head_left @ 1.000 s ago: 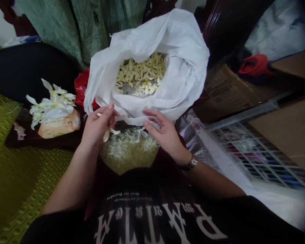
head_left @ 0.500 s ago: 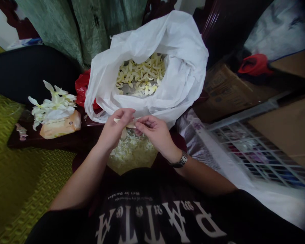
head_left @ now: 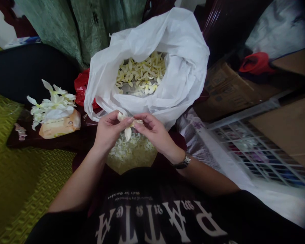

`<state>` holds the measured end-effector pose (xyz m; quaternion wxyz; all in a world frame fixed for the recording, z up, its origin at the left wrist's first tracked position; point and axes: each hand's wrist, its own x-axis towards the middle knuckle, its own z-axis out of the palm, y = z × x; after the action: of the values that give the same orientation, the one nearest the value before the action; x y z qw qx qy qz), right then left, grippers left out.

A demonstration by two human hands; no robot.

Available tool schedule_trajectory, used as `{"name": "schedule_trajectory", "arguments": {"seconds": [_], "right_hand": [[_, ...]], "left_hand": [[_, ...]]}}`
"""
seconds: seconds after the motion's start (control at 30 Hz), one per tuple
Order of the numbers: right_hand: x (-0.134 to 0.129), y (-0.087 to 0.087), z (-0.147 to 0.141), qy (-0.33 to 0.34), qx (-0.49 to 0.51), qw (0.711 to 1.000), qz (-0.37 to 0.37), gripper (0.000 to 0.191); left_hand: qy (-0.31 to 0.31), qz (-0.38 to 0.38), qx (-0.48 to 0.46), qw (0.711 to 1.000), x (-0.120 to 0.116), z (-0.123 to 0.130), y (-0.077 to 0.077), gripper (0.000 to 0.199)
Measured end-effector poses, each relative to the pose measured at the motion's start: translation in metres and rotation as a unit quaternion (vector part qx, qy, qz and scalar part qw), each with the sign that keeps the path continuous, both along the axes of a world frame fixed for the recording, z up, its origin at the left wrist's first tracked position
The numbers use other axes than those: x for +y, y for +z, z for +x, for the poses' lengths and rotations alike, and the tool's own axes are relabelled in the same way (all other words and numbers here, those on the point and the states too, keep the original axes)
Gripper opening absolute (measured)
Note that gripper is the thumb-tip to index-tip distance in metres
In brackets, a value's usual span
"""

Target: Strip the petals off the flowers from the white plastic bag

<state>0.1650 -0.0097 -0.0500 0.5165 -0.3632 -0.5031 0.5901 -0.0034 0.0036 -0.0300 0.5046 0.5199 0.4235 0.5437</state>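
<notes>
A pale cream flower (head_left: 127,133) is pinched between both hands, just in front of the open white plastic bag. My left hand (head_left: 108,129) grips its left side, with petals showing above and below the fingertips. My right hand (head_left: 154,131) has thumb and fingers closed on its right side. Inside the white bag (head_left: 185,81) lie many pale yellow flowers (head_left: 142,71). Under my hands, a container on the lap holds loose whitish petals (head_left: 127,149); its upper part is hidden by the hands.
White flowers (head_left: 54,101) rest on an orange tissue pack (head_left: 61,127) on the dark wooden surface at left. A red bag (head_left: 81,86) sits beside the white bag. Cardboard boxes (head_left: 226,88) and a white wire rack (head_left: 259,149) stand at right.
Both hands have turned slightly and their fingers have closed in around the flower. More of its petals now show between and below the fingertips.
</notes>
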Motion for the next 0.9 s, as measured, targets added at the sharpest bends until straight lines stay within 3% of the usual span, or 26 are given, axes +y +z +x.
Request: {"name": "schedule_trajectory", "arguments": {"seconds": [0.17, 0.3, 0.5, 0.6, 0.73, 0.9], "right_hand": [[0.0, 0.002, -0.005, 0.057, 0.041, 0.997, -0.043, 0.031], [0.002, 0.002, -0.007, 0.05, 0.089, 0.992, -0.079, 0.036], [0.005, 0.005, -0.01, -0.032, 0.119, 0.987, -0.107, 0.018], [0.007, 0.002, -0.013, -0.061, 0.135, 0.982, -0.121, 0.018], [0.011, -0.005, -0.01, -0.115, 0.151, 0.979, -0.077, 0.028], [0.027, -0.006, 0.018, -0.237, 0.178, 0.954, 0.044, 0.03]], "left_hand": [[-0.026, -0.029, -0.01, 0.999, 0.001, 0.003, -0.005, 0.033], [-0.011, -0.013, 0.017, 1.0, 0.002, 0.004, -0.006, 0.036], [0.024, 0.08, 0.168, 0.982, -0.002, 0.004, 0.001, 0.042], [0.014, 0.101, 0.206, 0.973, -0.004, 0.005, 0.005, 0.037], [0.004, 0.055, 0.132, 0.99, -0.002, 0.002, 0.001, 0.031], [0.123, 0.036, -0.028, 0.991, 0.008, -0.009, -0.01, 0.032]]}}
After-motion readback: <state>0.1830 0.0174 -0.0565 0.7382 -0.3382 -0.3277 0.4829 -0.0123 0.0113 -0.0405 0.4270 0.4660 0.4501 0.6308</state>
